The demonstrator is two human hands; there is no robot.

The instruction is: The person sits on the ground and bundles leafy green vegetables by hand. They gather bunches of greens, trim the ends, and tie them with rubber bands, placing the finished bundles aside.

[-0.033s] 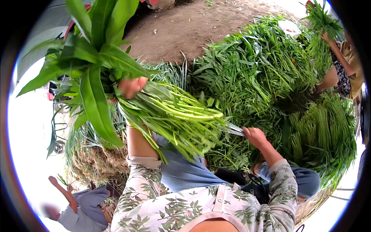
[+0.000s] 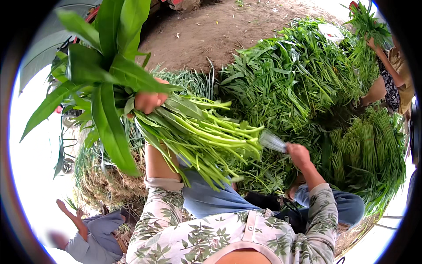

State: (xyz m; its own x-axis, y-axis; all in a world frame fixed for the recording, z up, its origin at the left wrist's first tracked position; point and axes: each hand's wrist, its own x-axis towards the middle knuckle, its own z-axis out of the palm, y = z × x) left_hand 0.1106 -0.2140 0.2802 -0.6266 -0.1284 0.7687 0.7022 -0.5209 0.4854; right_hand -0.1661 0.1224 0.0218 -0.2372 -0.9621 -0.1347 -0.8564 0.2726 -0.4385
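Note:
Held out at the upper left is a large bunch of leafy greens [image 2: 198,132], its broad leaves to the left and its pale green stems fanned to the right. My left hand [image 2: 150,97] is closed round it where leaves meet stems; part of the hand is hidden by leaves. Just beyond the stem ends, my right hand [image 2: 299,155] grips what looks like a knife [image 2: 273,141]. Its grey blade is smeared by motion, points left at the cut ends and appears slightly apart from them. The handle is hidden in my fist.
A big heap of loose greens [image 2: 285,79] lies ahead, with a white plastic bag [image 2: 330,32] on it. Bundled stems [image 2: 367,141] sit at right. Rooted plants [image 2: 110,169] are piled left. Another person [image 2: 398,72] holds greens at far right; one more [image 2: 99,235] is at lower left.
My right hand and the knife have moved a little to the right, away from the stem ends. The leaves of the bunch have swung slightly, and its stems reach a bit farther right.

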